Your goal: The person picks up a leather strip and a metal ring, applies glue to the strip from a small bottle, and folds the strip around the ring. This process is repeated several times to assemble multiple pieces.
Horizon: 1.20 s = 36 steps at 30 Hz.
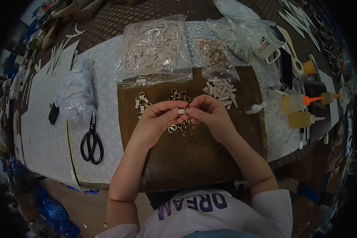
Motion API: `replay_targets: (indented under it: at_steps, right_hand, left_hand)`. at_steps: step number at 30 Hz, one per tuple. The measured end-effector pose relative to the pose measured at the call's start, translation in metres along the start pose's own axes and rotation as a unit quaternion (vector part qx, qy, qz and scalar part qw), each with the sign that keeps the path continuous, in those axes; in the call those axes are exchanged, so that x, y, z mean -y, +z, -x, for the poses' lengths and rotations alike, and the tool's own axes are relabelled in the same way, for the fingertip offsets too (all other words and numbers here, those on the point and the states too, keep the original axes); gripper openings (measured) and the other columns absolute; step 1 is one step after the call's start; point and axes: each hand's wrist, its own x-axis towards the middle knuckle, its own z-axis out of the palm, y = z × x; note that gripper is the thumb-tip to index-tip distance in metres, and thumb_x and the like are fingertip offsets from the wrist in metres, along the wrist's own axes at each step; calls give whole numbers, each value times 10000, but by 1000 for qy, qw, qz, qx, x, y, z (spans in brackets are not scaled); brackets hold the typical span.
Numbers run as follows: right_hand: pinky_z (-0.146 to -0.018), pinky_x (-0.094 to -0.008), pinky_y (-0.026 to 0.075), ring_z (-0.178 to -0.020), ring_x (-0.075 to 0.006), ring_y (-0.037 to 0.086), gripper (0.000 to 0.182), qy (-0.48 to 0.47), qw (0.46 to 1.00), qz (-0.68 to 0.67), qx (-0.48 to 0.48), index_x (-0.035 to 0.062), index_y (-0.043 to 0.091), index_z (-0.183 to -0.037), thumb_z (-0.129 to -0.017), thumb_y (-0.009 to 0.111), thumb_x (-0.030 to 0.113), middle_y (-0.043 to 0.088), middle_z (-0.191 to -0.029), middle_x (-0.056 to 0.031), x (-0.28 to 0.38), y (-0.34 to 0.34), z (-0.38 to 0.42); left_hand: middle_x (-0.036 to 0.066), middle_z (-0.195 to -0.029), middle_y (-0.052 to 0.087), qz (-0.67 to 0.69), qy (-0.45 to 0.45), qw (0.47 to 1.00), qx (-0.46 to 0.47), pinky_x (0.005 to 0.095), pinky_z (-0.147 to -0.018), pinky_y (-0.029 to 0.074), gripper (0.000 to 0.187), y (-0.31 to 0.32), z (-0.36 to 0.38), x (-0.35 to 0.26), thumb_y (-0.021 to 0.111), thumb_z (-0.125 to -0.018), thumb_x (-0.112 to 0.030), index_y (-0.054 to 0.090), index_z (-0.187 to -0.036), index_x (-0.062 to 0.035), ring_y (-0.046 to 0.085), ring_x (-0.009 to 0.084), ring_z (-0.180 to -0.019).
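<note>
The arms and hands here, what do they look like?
The left hand and right hand are a person's, ungloved, without cables; both forearms are bare. Short white sleeves belong to a shirt with purple lettering.

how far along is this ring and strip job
Looks done: the small left group, where pale pieces are already on metal rings. In hand: one pale piece, pinched between left hand and right hand, apparently at a ring. Seemingly left: the middle rings, loose strips and the large bag of pale pieces.
</note>
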Motion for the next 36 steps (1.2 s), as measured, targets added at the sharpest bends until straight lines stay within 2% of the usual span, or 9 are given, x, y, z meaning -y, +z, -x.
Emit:
replay_targets:
  at_steps: [8,13,19,22,26,29,32,36]
  right_hand:
    - [-655,-202,456,-704,-76,555,121,-22,1000,13,0,29,565,-899,-812,644,54,596,-836,-23,0,0,0]
    - [-687,-207,468,-746,-70,561,114,-26,999,20,2,15,573,-913,-821,635,39,601,-843,-22,0,0,1]
    - [-735,-208,474,-812,-74,573,166,-104,990,94,-20,-18,566,-966,-829,631,51,603,-873,-29,-1,7,5]
    - [-712,-201,474,-801,-65,572,153,-120,980,155,-22,-20,578,-934,-824,642,64,605,-869,-26,-2,6,4]
    - [-712,-191,457,-791,-56,568,88,-76,973,217,-32,1,586,-883,-820,633,40,593,-842,-5,1,6,5]
    - [-681,-182,452,-760,-44,559,81,-67,976,203,-40,1,597,-858,-811,642,48,597,-830,-3,0,6,4]
    - [-633,-176,448,-725,-33,548,89,-64,980,182,-37,3,604,-845,-801,655,60,605,-818,-3,-2,3,3]
    - [-610,-165,430,-712,-19,531,81,-65,987,140,-40,13,601,-834,-803,657,63,603,-805,11,-3,4,3]
  left_hand:
    - [137,-1035,622,5,-4,1000,9,245,-814,509,273,4,1,-4,526,-885,-30,550,-1143,56,623,169,-920]
    - [120,-983,643,-33,-1,999,-18,254,-786,521,253,5,0,0,590,-844,-29,589,-1088,37,637,166,-867]
    - [84,-886,665,-98,57,991,-68,231,-727,516,195,3,-2,4,651,-797,-12,643,-990,14,633,127,-804]
    - [66,-858,667,-154,83,979,-100,212,-707,508,169,6,-2,6,662,-785,-3,658,-954,0,623,102,-784]
    - [51,-840,665,-236,102,957,-133,200,-693,500,141,8,-2,9,660,-787,-4,664,-928,-7,612,81,-765]
    - [56,-839,663,-220,85,964,-121,205,-694,503,148,6,-1,10,659,-794,-17,657,-940,3,619,94,-771]
    - [67,-844,663,-87,46,991,-95,213,-693,506,174,10,-1,6,655,-801,-28,647,-970,11,626,109,-777]
    - [80,-856,664,-99,53,990,-88,220,-691,509,200,6,-2,10,653,-802,-27,639,-996,15,630,119,-781]
